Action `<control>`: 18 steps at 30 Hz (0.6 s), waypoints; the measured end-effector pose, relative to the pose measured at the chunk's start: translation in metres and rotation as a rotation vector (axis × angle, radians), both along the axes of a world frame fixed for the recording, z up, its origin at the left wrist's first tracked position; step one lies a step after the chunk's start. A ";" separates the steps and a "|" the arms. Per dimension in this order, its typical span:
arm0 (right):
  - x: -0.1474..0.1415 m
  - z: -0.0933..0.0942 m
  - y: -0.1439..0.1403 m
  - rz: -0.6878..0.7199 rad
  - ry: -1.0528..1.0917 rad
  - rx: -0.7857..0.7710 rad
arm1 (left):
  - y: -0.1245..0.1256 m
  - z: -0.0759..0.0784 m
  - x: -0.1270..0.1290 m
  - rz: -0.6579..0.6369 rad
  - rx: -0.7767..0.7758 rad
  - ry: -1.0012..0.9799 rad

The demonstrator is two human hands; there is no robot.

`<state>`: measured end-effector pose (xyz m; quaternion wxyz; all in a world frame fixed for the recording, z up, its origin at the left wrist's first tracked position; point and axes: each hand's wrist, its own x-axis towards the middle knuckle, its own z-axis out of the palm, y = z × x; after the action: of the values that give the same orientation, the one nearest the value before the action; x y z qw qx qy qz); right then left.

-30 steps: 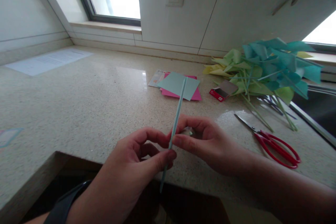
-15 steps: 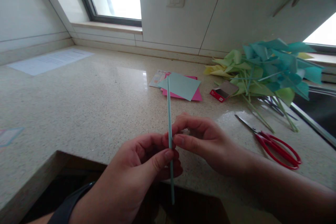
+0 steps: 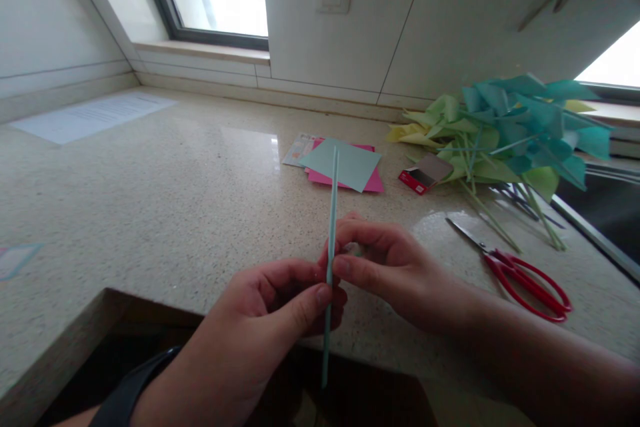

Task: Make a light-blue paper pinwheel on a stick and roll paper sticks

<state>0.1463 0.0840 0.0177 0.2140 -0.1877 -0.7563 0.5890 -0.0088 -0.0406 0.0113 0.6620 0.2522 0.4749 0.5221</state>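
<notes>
A thin, pale green strip of folded paper (image 3: 333, 213) stands nearly upright between my hands, over the counter's front edge. My left hand (image 3: 280, 320) pinches it around its middle with thumb and fingers. Just above that grip, the thumb and forefinger of my right hand (image 3: 385, 267) press on the same strip. Beyond its upper end lies a stack of square sheets, a light green sheet (image 3: 350, 163) on top of pink paper (image 3: 375, 181). Red-handled scissors (image 3: 517, 273) rest to the right of my right hand, blades pointing away.
A bunch of blue and green paper flowers (image 3: 525, 120) lies at the right beside a sink (image 3: 600, 213). Near it sits a small open red box (image 3: 423, 177). A printed sheet (image 3: 95, 113) lies at the back left. The speckled counter (image 3: 175, 200) has a cut-out at the front left.
The upper end of the paper strip has tilted to the right and its lower end slightly left. Both hands keep hold of it in nearly the same place.
</notes>
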 end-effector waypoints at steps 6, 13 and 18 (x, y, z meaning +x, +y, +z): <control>-0.002 0.000 0.000 -0.006 -0.011 0.093 | 0.001 0.005 -0.004 -0.019 0.003 0.224; 0.000 -0.003 0.000 -0.007 -0.008 0.047 | -0.002 0.006 0.000 -0.014 -0.009 0.186; 0.001 -0.003 0.001 0.001 -0.002 0.006 | -0.002 0.001 0.000 -0.016 0.006 0.098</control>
<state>0.1470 0.0845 0.0146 0.2134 -0.1873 -0.7585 0.5865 -0.0085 -0.0424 0.0118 0.6415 0.2831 0.5031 0.5051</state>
